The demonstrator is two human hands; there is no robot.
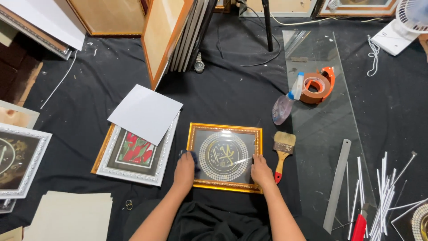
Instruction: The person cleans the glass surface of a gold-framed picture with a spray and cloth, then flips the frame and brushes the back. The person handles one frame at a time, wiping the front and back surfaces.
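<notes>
A gold picture frame [224, 128] with a round ornamental artwork under glass lies on the black cloth in front of me. My left hand [185, 169] presses a dark blue cloth [191, 156] against the frame's left side. The frame's right edge near the lower corner is gripped by my right hand [260, 171].
A paintbrush [283, 150], spray bottle [285, 103] and orange tape dispenser [317, 85] lie to the right by a glass sheet [330, 129]. A metal ruler [337, 184] and white strips [384, 196] lie further right. Stacked frames [133, 156] under a white board [145, 113] sit left.
</notes>
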